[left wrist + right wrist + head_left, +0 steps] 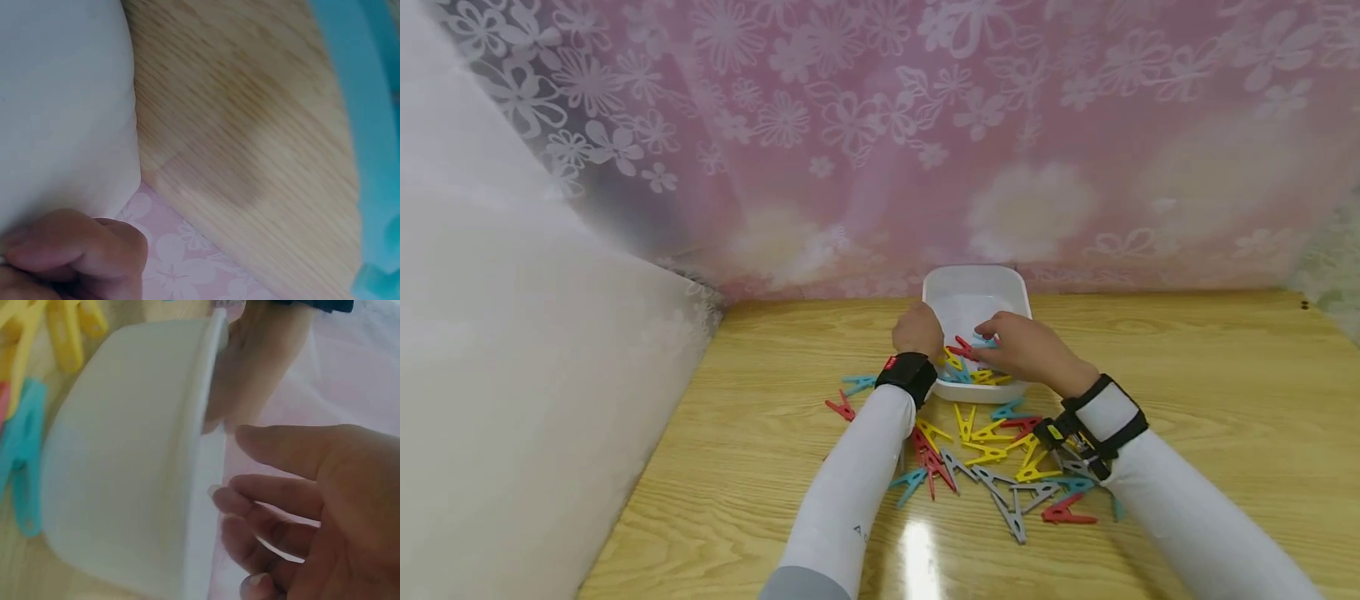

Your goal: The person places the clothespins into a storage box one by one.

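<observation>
A white plastic tub (976, 287) stands on the wooden table against the back curtain. Several red, yellow and blue clothespins (981, 375) lie at its near end. My left hand (919, 330) grips the tub's left rim, its fingers curled at the edge; in the left wrist view that hand (81, 253) is bent against the white wall. Over the tub's right side reaches my right hand (1026, 346). In the right wrist view the right hand (294, 500) has its thumb and fingers apart, loosely bent, with nothing between them.
Many loose clothespins in yellow (987, 453), grey (1011, 517), red (1069, 510) and blue (910, 483) are spread in front of the tub, under and between my forearms. A floral pink curtain (850, 167) hangs behind the table, and a pale sheet (535, 333) stands along the left.
</observation>
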A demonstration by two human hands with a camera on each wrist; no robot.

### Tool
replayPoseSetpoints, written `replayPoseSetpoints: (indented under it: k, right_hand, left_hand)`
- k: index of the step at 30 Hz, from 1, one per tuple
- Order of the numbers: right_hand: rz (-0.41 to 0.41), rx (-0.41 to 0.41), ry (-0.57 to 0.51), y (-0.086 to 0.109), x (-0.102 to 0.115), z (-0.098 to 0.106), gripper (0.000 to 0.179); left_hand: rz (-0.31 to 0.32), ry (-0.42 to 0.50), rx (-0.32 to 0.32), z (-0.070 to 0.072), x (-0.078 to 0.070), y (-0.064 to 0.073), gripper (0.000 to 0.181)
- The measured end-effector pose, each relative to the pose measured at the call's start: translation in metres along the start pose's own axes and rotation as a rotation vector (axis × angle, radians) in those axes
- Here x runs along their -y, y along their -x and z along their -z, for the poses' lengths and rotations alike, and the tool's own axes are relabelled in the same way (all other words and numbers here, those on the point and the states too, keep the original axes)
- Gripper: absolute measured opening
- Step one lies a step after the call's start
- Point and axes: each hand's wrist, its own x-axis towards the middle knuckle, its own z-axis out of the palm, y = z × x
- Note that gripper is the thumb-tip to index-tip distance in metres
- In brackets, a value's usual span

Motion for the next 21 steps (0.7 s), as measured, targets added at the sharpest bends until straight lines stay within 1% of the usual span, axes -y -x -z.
replayPoseSetpoints:
  k: [2,5,10,15,18,21]
  right_hand:
    - [0.006,-0.018,-0.035,0.004,-0.005,-0.001,0.036]
    - [-0.005,-0.042,-0.088,0.011,-0.013,-0.001,0.033]
    - [-0.068,-0.049,-0.143,0.026,-0.026,0.003,0.033]
    - [-0.122,-0.082,-0.186,0.050,-0.046,0.010,0.031]
    - [-0.138,-0.100,-0.194,0.067,-0.061,0.012,0.032]
    - [-0.157,-0.088,-0.203,0.087,-0.076,0.012,0.035]
  left_hand:
    - [-0.003,-0.013,0.007,0.000,-0.001,0.000,0.032]
    - [-0.003,-0.024,0.010,-0.001,-0.001,-0.001,0.032]
    - [0.002,-0.009,0.025,-0.002,0.000,-0.002,0.032]
    - [-0.004,-0.003,0.018,-0.004,0.000,-0.002,0.032]
    - [-0.013,0.002,0.015,-0.003,0.001,-0.001,0.032]
    - [-0.025,0.013,0.008,-0.005,0.001,-0.002,0.032]
